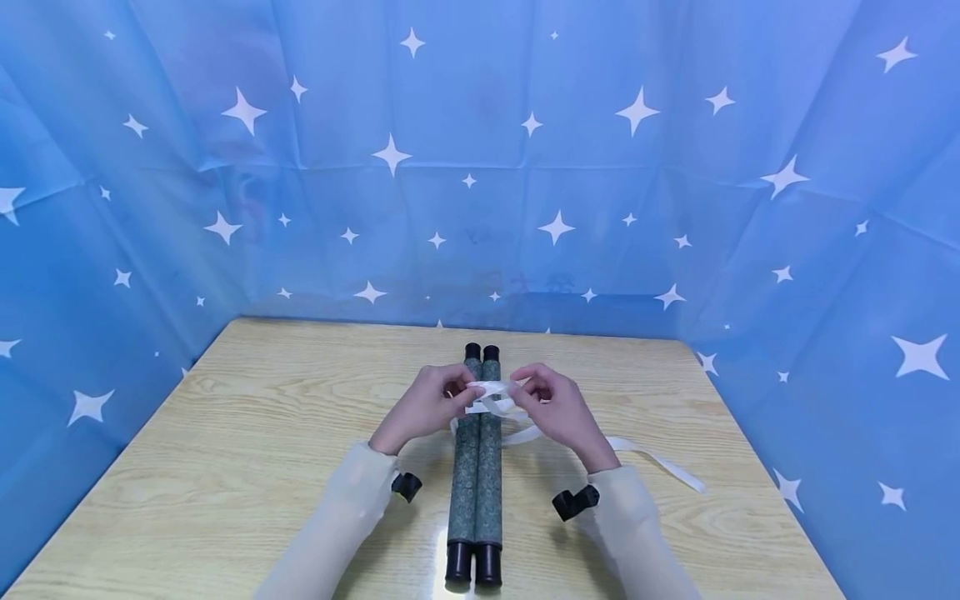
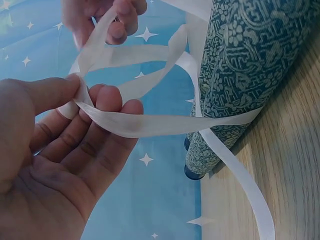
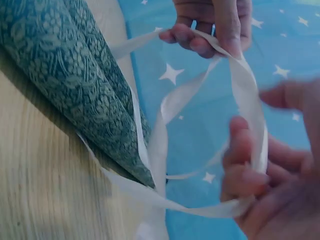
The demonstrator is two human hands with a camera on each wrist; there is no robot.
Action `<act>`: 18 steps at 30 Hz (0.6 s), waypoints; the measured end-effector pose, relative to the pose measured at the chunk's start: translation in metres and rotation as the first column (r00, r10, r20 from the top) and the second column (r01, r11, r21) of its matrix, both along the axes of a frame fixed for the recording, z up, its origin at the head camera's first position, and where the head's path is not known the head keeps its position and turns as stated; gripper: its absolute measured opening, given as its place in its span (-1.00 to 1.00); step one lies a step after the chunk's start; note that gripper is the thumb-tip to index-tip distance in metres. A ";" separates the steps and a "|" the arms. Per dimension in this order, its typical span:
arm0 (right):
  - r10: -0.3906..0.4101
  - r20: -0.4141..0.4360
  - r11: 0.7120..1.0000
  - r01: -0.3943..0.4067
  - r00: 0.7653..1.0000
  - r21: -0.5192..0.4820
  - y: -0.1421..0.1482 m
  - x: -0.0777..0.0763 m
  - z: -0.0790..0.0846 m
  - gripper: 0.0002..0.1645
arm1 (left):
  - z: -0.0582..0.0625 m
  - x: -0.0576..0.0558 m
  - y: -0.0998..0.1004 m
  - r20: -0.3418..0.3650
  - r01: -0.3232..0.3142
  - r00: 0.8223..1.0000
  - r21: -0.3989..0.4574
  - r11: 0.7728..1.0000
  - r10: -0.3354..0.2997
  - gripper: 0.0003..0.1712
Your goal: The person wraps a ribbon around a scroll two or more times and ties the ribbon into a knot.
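Observation:
A rolled scroll (image 1: 490,483), its two green floral-patterned rolls side by side with dark end knobs, lies lengthwise on the table. White ribbon (image 1: 491,388) crosses its far part and rises in loops above it. My left hand (image 1: 427,402) pinches the ribbon between thumb and fingers, just left of the scroll. On the other side, my right hand (image 1: 558,408) holds another stretch of ribbon; in the right wrist view its curled fingers (image 3: 245,180) carry the ribbon (image 3: 247,85), the thumb a little apart and blurred. Between both hands the ribbon forms a loop. Its crossing is partly hidden by fingers.
The wooden table (image 1: 225,467) spreads to both sides of the scroll. A loose ribbon tail (image 1: 675,471) trails to the right beyond my right wrist. Blue curtains (image 1: 465,208) with white stars stand behind the table and along both sides.

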State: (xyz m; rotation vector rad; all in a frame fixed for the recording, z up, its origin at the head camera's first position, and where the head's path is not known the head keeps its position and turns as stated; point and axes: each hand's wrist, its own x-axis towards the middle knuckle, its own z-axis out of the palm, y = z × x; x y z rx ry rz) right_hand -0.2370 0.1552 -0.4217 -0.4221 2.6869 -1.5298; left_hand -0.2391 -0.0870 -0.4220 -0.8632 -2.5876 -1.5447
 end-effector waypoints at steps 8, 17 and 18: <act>0.200 -0.080 0.971 -0.186 0.977 0.149 0.000 0.001 -0.003 -0.79 | 0.000 -0.001 -0.001 0.002 -0.004 1.000 0.001 1.000 0.004 -0.76; 0.259 -0.005 0.966 -0.259 0.966 -0.026 -0.001 0.002 -0.002 -0.94 | 0.000 -0.001 -0.001 0.012 0.001 1.000 -0.008 1.000 -0.001 -0.79; 0.262 0.007 0.964 -0.262 0.965 -0.042 -0.002 0.002 -0.003 -0.97 | 0.001 -0.001 -0.001 0.009 0.001 1.000 -0.013 1.000 0.000 -0.80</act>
